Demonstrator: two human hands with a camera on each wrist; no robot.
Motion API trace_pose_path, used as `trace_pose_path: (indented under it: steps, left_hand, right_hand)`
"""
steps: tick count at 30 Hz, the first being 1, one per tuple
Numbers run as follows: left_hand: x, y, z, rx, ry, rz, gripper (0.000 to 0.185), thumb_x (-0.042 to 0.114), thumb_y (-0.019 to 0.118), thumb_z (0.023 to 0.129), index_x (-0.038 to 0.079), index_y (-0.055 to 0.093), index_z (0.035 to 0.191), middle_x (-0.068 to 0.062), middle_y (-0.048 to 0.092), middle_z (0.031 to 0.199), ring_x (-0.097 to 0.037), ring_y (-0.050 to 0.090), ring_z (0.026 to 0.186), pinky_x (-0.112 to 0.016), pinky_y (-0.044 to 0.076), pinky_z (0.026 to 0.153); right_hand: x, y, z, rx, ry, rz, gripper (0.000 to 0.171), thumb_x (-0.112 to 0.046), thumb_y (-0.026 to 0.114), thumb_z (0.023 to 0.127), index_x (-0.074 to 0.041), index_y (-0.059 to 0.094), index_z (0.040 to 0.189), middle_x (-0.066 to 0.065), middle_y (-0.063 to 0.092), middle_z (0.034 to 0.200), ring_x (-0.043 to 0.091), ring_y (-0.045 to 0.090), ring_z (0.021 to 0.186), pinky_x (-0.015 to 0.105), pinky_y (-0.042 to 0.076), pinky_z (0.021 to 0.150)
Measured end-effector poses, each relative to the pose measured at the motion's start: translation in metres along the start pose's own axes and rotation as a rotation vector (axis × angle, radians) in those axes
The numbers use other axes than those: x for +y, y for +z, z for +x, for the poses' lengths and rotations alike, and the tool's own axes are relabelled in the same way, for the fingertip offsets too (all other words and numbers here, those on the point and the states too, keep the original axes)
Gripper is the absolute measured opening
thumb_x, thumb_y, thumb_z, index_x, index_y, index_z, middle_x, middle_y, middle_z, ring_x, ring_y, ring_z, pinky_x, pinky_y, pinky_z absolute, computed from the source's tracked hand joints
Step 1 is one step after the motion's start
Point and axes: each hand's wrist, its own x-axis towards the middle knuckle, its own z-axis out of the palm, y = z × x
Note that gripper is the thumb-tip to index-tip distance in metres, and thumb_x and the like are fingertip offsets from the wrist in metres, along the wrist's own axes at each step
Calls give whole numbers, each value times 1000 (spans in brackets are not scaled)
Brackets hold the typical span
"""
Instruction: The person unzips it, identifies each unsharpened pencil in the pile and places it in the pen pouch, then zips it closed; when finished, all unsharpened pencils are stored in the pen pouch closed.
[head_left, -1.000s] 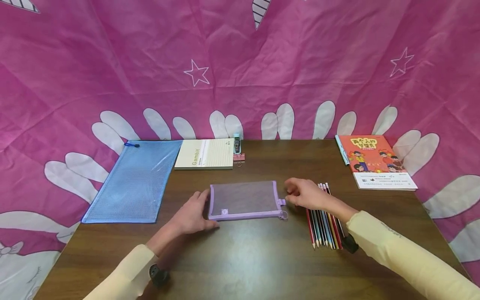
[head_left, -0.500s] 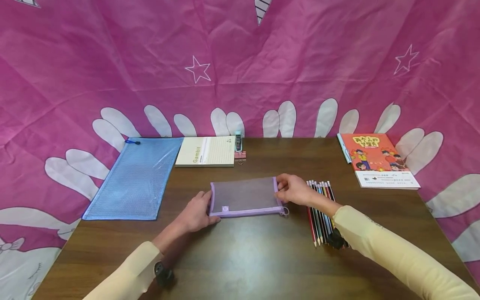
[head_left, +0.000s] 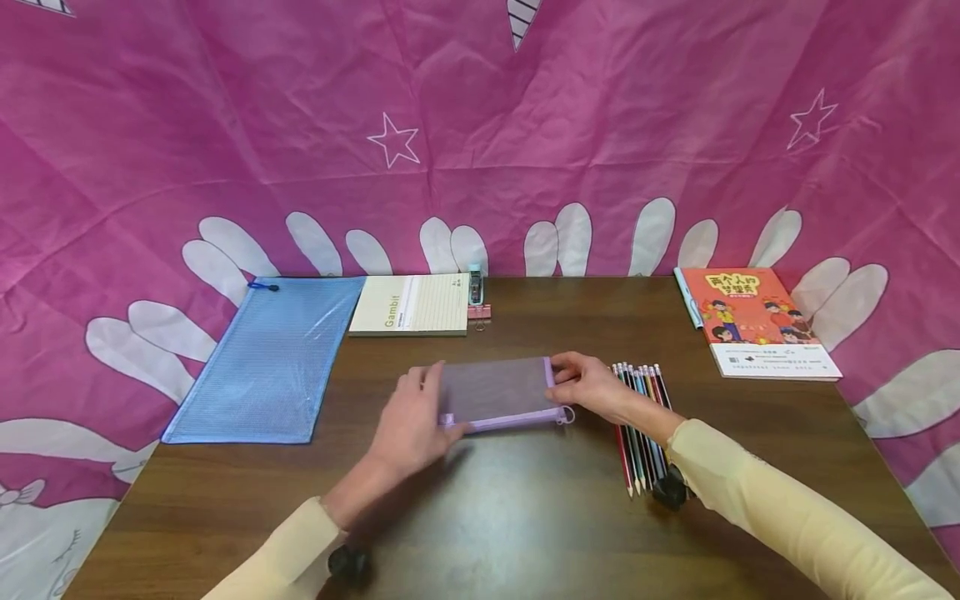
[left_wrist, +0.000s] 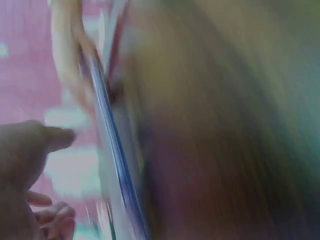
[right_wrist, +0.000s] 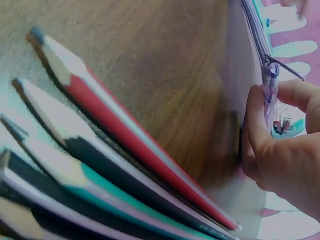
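Note:
A purple mesh zip pouch [head_left: 498, 392] lies on the middle of the brown table [head_left: 510, 517]. My left hand [head_left: 435, 400] covers its left end, fingers laid over the top and thumb at the near edge. My right hand [head_left: 558, 387] pinches the pouch's right edge beside the zipper pull [head_left: 567, 414]. The right wrist view shows the thumb and fingers [right_wrist: 280, 145] clamped on the purple edge [right_wrist: 270, 82]. A row of several coloured pencils [head_left: 641, 425] lies just right of that hand, tips toward me, close up in the right wrist view [right_wrist: 100, 165]. The left wrist view is blurred.
A large blue mesh pouch [head_left: 270, 358] lies at the left, overhanging the table's edge. A Gambit notepad [head_left: 411, 305], a pink binder clip [head_left: 478, 313] and a small teal item [head_left: 475, 286] sit at the back. An orange book [head_left: 757, 323] lies back right. Pink cloth hangs behind.
My left hand has slid right from the pouch's left edge onto its top. My right hand closed in on the right edge and stays pinching it.

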Motion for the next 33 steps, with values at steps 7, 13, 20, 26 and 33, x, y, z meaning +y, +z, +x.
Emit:
trace_pose_path:
  steps: [7,13,20,26,33]
  left_hand:
    - [88,40,10,178,163,-24,53,46,83,76,8,64,108,-4,64,99,-22,65,86,-39,56,61]
    - [108,73,20,225,90,38,56,51,87,69,11,61,99,0,65,89,-21,66,78,-37,52,55]
    - [112,84,28,312,168,30,39,34,87,71,13,62,91,3,61,74,-19,63,63,-33,47,46]
    - [108,80,26,343,230,-93,29,18,84,74,11,60,87,2,60,75,-17,60,61,-32,49,49]
    - [100,76,16,309,302,-249,28,11,83,77,10,59,90,2,57,77,-10,54,65,-22,45,55]
  right_hand:
    - [-1,4,4,34,54,-14,64,-3,75,81,13,47,136,21,57,103,26,56,89,29,52,72]
    - [-3,8,5,54,97,6,61,2,74,80,12,49,135,18,57,99,23,57,83,28,53,68]
    - [-6,4,6,54,124,42,60,7,70,82,11,46,138,20,55,100,22,57,80,27,55,65]
    - [-5,5,4,66,144,49,61,7,67,84,6,46,141,23,52,109,26,57,87,29,55,67]
    - [-1,4,-5,6,145,132,62,2,71,85,6,45,141,24,48,116,29,57,93,34,57,73]
